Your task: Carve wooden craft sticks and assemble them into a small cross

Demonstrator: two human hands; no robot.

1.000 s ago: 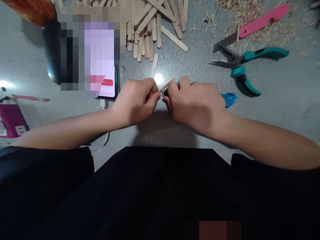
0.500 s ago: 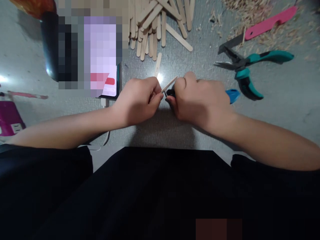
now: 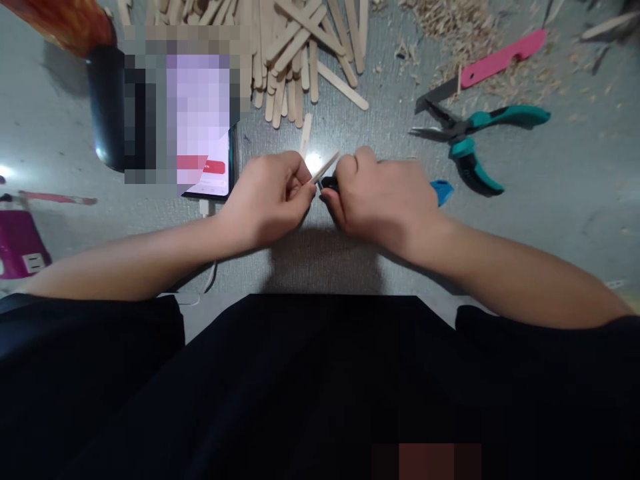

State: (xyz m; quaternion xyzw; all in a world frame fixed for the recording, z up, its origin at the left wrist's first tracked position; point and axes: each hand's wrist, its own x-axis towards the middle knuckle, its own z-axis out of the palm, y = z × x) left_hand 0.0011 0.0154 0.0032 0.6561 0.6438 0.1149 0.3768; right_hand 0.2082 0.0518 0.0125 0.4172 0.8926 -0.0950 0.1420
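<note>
My left hand (image 3: pixel 275 197) pinches a thin wooden stick (image 3: pixel 326 167), whose free end points up and to the right. Close beside it, my right hand (image 3: pixel 383 190) is closed around a cutter with a blue end (image 3: pixel 442 193) and a black front part (image 3: pixel 329 183). The cutter's thin blade is near the stick; whether they touch is hard to tell. Another wooden stick (image 3: pixel 306 133) lies just above my left hand, its lower end hidden behind the fingers.
A pile of craft sticks (image 3: pixel 300 50) lies beyond my hands. Pliers (image 3: pixel 465 130), a pink-handled knife (image 3: pixel 503 60) and wood shavings (image 3: pixel 450 27) are at upper right. A phone (image 3: pixel 205 133) with a cable, a dark object (image 3: pixel 107 107) and a purple adapter (image 3: pixel 21 241) are at left.
The view has shifted, so the pliers, pink knife and stick pile appear further left. Both hands keep their hold, with little change between them.
</note>
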